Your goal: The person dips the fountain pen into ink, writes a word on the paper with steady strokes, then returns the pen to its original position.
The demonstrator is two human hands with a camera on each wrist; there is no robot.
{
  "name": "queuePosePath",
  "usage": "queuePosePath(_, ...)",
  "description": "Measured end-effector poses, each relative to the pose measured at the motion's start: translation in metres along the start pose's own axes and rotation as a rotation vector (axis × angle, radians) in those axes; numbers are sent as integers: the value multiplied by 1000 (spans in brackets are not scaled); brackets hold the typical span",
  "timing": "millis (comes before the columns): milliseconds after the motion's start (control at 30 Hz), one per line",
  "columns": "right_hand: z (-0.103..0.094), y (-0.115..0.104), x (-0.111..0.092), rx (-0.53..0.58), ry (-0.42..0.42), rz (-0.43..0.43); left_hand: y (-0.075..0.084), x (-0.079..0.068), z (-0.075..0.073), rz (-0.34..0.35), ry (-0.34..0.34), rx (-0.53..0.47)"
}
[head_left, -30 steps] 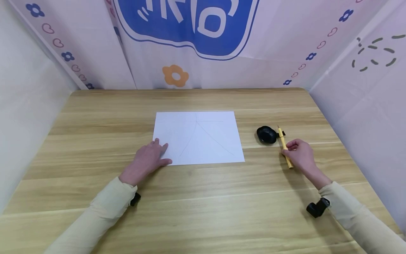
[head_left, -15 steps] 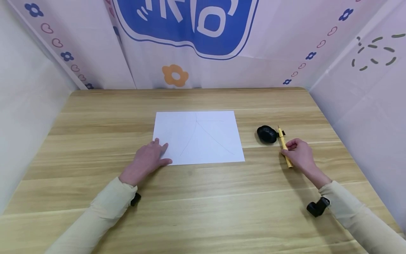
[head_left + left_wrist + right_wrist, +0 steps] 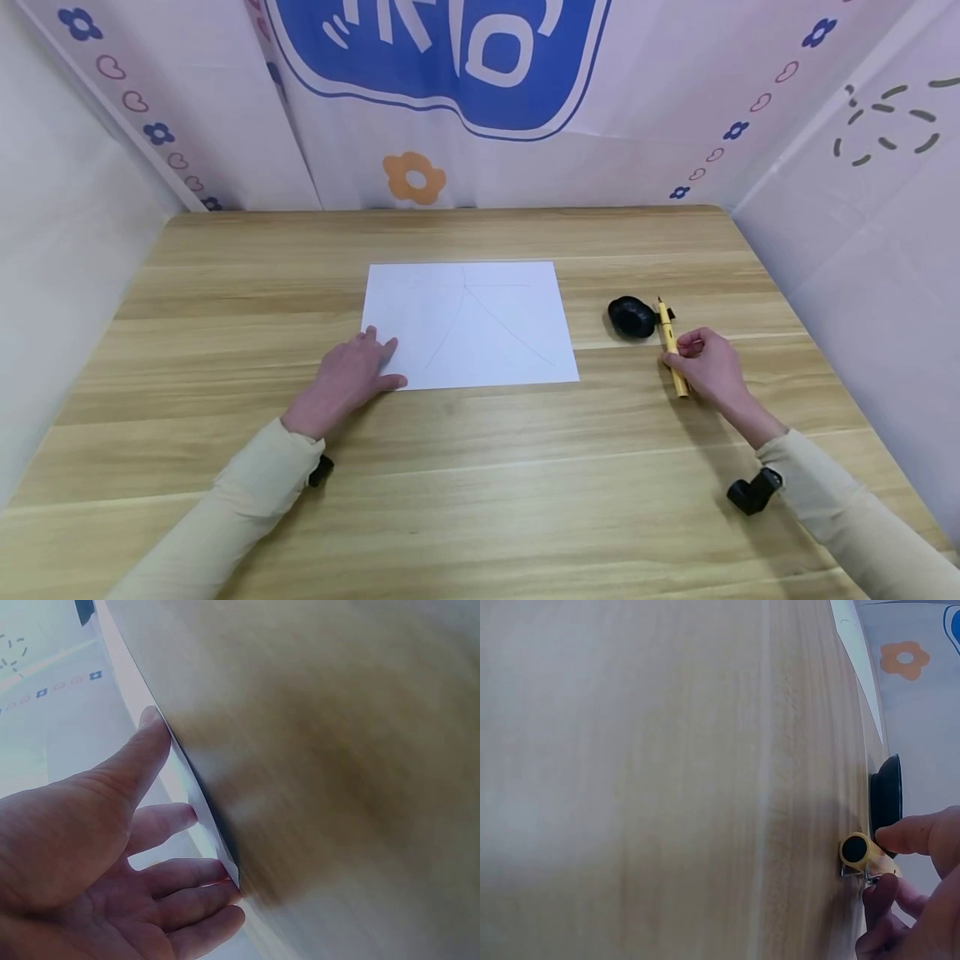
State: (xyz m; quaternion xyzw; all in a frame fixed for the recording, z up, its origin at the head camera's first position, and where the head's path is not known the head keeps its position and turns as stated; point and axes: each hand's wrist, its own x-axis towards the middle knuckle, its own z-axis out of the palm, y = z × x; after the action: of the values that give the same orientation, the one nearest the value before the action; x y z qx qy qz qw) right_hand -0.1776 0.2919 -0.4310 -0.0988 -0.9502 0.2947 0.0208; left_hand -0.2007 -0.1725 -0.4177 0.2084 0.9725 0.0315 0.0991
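A white sheet of paper lies on the table with thin drawn strokes on it: a short upright, a level line and two long slanting ones. My left hand rests on its near left corner, fingers spread; in the left wrist view the fingertips lie along the sheet's edge. At the right, my right hand pinches a yellow fountain pen between thumb and fingers, its dark tip pointing away. The pen overlaps a small black rest beside a black rounded dish. A wire clip and black-centred end show in the right wrist view.
The wood-grain table ends at a printed cloth backdrop behind. Pale side walls stand left and right. Black cameras are strapped at both wrists.
The yellow fountain pen has turned slightly in my right hand, its near end shifting a little to the left. My left hand and the paper have stayed put.
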Motion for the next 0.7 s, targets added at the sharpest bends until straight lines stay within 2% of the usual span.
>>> queuePosePath(300,3,0,-1,2,2,-3,-1,-4,1,-20,-30,-5)
queuePosePath(467,2,-1,5,36,5,-9,-3,-7,1,-20,-13,-20)
queuePosePath(567,-1,0,8,54,9,9,-2,-3,3,-11,-28,-28)
queuePosePath(700,-5,2,15,42,22,34,4,9,6,-7,-95,-44)
